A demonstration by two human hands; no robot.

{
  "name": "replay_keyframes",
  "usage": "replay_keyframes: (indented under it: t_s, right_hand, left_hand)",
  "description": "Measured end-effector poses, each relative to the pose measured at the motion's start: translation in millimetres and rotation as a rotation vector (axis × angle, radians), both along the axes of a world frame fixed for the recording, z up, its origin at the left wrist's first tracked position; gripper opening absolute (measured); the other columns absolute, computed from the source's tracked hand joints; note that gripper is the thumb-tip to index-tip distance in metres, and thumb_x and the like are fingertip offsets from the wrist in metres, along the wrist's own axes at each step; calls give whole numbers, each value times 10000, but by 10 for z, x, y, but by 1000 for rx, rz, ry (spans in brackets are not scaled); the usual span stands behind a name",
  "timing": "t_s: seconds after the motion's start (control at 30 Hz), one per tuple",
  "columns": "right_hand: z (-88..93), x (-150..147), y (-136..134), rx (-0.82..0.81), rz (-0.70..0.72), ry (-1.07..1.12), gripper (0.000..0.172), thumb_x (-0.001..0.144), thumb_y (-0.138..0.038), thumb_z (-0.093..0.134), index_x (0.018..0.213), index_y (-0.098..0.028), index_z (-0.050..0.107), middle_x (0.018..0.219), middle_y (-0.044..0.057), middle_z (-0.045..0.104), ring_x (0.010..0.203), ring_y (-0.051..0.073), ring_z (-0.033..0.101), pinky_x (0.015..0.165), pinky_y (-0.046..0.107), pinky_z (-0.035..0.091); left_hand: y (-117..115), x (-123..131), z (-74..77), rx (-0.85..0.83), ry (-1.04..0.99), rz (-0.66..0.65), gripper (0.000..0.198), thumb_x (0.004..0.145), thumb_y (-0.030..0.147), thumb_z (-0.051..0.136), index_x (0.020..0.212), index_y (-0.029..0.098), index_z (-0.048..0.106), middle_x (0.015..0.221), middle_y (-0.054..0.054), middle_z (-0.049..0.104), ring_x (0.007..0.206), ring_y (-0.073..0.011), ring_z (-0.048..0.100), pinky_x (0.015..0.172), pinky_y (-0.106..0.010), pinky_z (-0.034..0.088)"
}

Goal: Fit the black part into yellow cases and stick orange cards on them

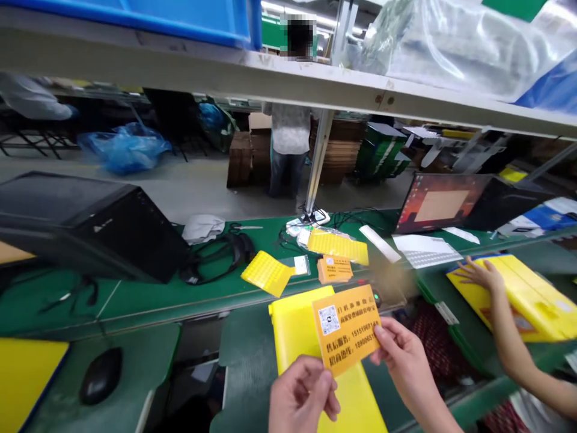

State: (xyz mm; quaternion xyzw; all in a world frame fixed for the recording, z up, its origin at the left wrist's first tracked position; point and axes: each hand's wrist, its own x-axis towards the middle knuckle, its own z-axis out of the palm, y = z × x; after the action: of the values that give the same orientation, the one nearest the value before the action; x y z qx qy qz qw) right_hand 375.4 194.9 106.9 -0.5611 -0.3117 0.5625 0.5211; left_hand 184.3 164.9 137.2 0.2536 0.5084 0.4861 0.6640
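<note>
"While the head view looks down across the green workbench (135,300), what do the hands have?"

"Both are closed in a pinch on an orange printed card (346,337) bearing a QR code: the left hand (300,400) at its lower corner, the right hand (406,367) at its right edge."

"Where's the card, exactly?"

"Held up in front of the person, overlapping a yellow plastic case (293,328) below it."

"What's around it?"

"A stack of matching orange cards (334,269) lies farther along the bench, near yellow sticker sheets (268,273). Off to the right, a co-worker's open hand (480,275) rests on another yellow case (527,294)."
</note>
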Motion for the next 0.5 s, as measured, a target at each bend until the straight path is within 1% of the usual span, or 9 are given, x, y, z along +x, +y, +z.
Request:
replay_keyframes:
  t_s: [0.07, 0.13, 0.2, 0.23, 0.3, 0.37, 0.4, 0.43, 0.5]
  right_hand:
    - [57, -18, -231, -10, -25, -7, 340, 728, -443, 786, 871, -154, 680, 565, 5, 645, 442, 97, 573, 448, 182, 455]
    - [69, -8, -397, -21, -33, -20, 340, 746, -447, 769, 884, -150, 677, 584, 10, 651, 448, 94, 567, 457, 185, 461]
    - [79, 14, -537, -29, -18, -58, 338, 778, -446, 737, 926, -150, 671, 677, 37, 686, 496, 101, 583, 475, 192, 476]
    - [98, 23, -606, -19, -19, -97, 341, 791, -437, 724, 974, -155, 663, 761, 58, 706, 565, 118, 615, 511, 203, 502]
    - [181, 34, -758, 51, -78, -248, 367, 813, -394, 704, 1104, -186, 627, 1002, 96, 706, 827, 175, 667, 667, 244, 560]
    - [330, 27, -931, 180, -163, -452, 365, 834, -323, 679, 1175, -226, 595, 1164, 101, 651, 1047, 206, 622, 820, 277, 556]
    - [421, 17, -1020, 254, -166, -539, 331, 841, -285, 668, 1163, -240, 604, 1168, 94, 644, 1067, 206, 612, 847, 278, 547]
    - [514, 4, -1106, 325, -118, -603, 295, 843, -253, 661, 1135, -247, 624, 1132, 89, 655, 1037, 204, 623, 838, 274, 548]
    - [680, -17, -1254, 450, 76, -640, 244, 826, -197, 668, 1064, -247, 664, 991, 71, 696, 901, 191, 661, 773, 264, 560]
  left_hand:
    - [-134, 21, 100, -35, -14, -10, 404, 660, 509, 784, 660, 140, 620, 572, -28, 630, 454, -111, 555, 457, -214, 470]
    - [-257, 4, 150, -71, -45, -22, 393, 631, 488, 810, 668, 137, 638, 558, -24, 636, 452, -114, 565, 463, -208, 475]
    - [-358, -18, 171, -99, -65, -63, 384, 613, 473, 824, 669, 136, 648, 545, -28, 645, 454, -122, 581, 475, -209, 488]
    - [-398, -26, 175, -104, -64, -86, 377, 613, 468, 824, 670, 138, 651, 543, -32, 651, 457, -129, 590, 481, -215, 497]
    - [-465, -29, 178, -90, -44, -142, 363, 619, 463, 818, 666, 144, 651, 549, -45, 666, 469, -148, 609, 490, -233, 515]
    - [-524, -11, 182, -61, -16, -201, 357, 626, 466, 808, 660, 150, 646, 558, -52, 676, 477, -163, 622, 495, -248, 528]
    - [-557, 9, 189, -48, -5, -233, 358, 627, 470, 805, 654, 153, 643, 563, -55, 681, 476, -165, 624, 493, -250, 529]
    - [-593, 40, 199, -36, 4, -269, 359, 629, 474, 802, 646, 154, 640, 565, -58, 683, 474, -165, 624, 492, -250, 529]
    - [-678, 133, 236, -16, 11, -345, 362, 635, 481, 796, 630, 155, 638, 541, -55, 671, 466, -161, 617, 488, -243, 519]
